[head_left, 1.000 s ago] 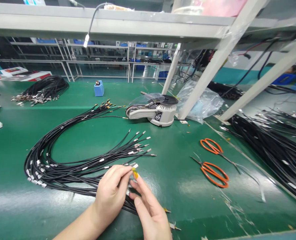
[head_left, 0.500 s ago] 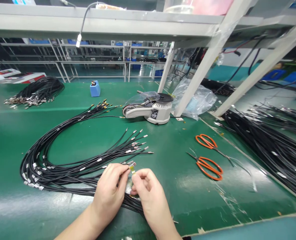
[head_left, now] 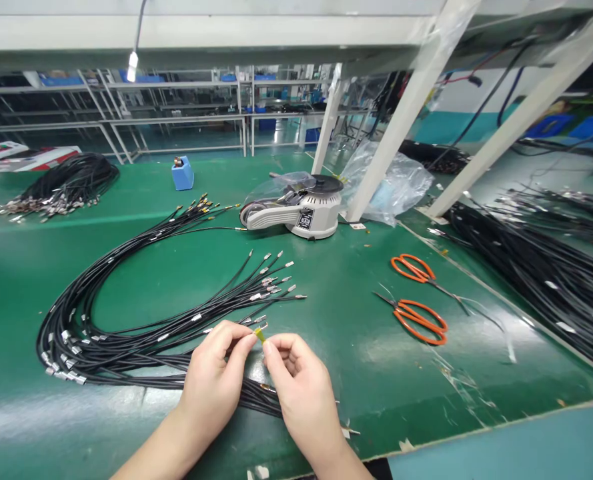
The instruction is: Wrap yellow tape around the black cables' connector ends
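My left hand [head_left: 215, 373] pinches the end of a black cable, and its small metal connector [head_left: 263, 326] sticks out past the fingertips. A short strip of yellow translucent tape [head_left: 260, 335] runs from that cable end to my right hand [head_left: 302, 390], whose thumb and index finger are closed on the strip. Both hands are above a curved bundle of black cables [head_left: 126, 331] with white labels and metal ends, lying on the green table [head_left: 346, 347]. My fingers hide part of the held cable.
Beyond the hands stands a grey tape dispenser [head_left: 313, 217]. Two orange-handled scissors [head_left: 421, 323] lie to the right, near loose clear strips. A blue holder [head_left: 183, 175], another cable pile [head_left: 69, 187], shelf posts [head_left: 393, 120] and a plastic bag [head_left: 401, 183] stand or lie farther back.
The yellow strip has been turned and now lies against the cable end, stretched between my fingertips. My right hand has shifted slightly. The whole view has tilted a little downward.
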`<state>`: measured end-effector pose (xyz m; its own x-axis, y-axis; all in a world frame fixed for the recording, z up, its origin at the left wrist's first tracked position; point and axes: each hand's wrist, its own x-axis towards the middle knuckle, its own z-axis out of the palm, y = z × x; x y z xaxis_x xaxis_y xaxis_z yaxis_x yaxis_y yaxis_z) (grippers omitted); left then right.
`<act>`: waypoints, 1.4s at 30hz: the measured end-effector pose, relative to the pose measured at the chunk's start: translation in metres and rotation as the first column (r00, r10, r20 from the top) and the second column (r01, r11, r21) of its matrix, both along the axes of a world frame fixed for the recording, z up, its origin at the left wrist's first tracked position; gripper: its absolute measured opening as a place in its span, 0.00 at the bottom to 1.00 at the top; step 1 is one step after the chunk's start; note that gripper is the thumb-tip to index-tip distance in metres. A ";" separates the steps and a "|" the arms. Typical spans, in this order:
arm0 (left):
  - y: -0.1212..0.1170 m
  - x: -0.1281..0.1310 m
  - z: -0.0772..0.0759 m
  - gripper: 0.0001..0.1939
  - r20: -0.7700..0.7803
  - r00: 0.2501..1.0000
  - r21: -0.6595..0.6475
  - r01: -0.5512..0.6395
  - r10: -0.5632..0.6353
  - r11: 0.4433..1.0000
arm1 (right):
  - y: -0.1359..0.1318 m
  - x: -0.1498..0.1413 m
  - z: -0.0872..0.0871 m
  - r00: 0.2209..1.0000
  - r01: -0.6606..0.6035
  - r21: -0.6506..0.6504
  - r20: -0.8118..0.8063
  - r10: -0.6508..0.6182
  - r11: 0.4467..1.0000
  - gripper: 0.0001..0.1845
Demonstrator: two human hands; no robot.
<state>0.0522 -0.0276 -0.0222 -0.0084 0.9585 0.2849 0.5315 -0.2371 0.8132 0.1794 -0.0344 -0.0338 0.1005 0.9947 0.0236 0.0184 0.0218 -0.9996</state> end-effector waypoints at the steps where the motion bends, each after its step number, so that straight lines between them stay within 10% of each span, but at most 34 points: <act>1: 0.000 0.000 0.001 0.09 0.013 1.000 -0.030 -0.004 0.004 1.000 | 0.000 0.000 -0.001 1.000 0.001 0.013 0.013 -0.001 1.000 0.07; 15: 0.004 -0.002 0.005 0.16 0.405 0.911 -0.414 0.100 0.084 0.905 | 0.004 -0.002 0.001 0.980 -0.005 0.128 0.200 -0.021 0.992 0.07; 42: 0.014 -0.019 0.015 0.16 0.722 0.691 -0.463 0.514 -0.029 0.723 | 0.004 -0.007 -0.004 0.953 -0.039 0.327 0.297 -0.064 0.944 0.06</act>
<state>0.0329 -0.0140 -0.0076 0.3417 0.8897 -0.3029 -0.1677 0.3749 0.9118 0.1724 -0.0305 -0.0378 0.0501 0.9250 0.3766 0.3182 0.3426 -0.8840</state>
